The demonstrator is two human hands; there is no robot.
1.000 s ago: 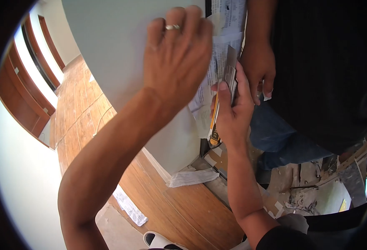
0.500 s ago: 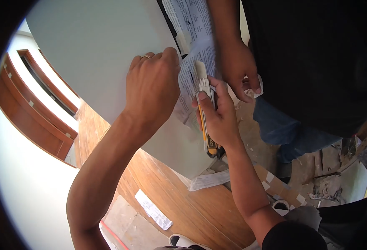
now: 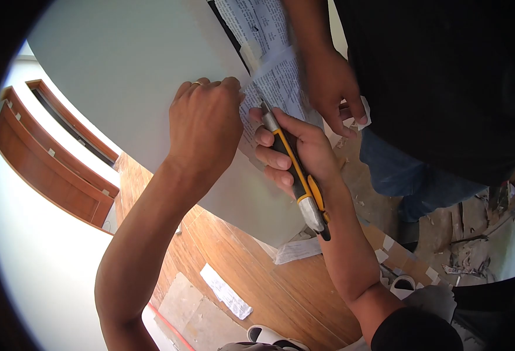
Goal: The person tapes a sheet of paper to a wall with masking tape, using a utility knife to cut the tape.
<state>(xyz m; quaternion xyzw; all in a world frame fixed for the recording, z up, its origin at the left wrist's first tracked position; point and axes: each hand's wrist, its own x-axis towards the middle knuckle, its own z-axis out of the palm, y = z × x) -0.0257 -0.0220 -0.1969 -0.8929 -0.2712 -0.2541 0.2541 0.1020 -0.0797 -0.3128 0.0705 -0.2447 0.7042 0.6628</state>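
Observation:
My left hand presses as a loose fist against a pale grey wall panel, its knuckles at the edge of a strip of newspaper taped along the panel's edge. My right hand grips a yellow and black utility knife, whose front end points up at the newspaper beside my left fingers. The blade tip itself is hidden between the two hands. Another person's hand hangs just right of the newspaper, holding a small scrap of white paper.
The other person stands close on the right in a black shirt and blue jeans. Below lies a wooden floor with loose newspaper strips, taped cardboard and debris. A white sandal shows at the bottom edge.
My right hand has turned the knife over into a full fist grip, its tail now pointing down towards my wrist. My left hand has slid down the panel and closed.

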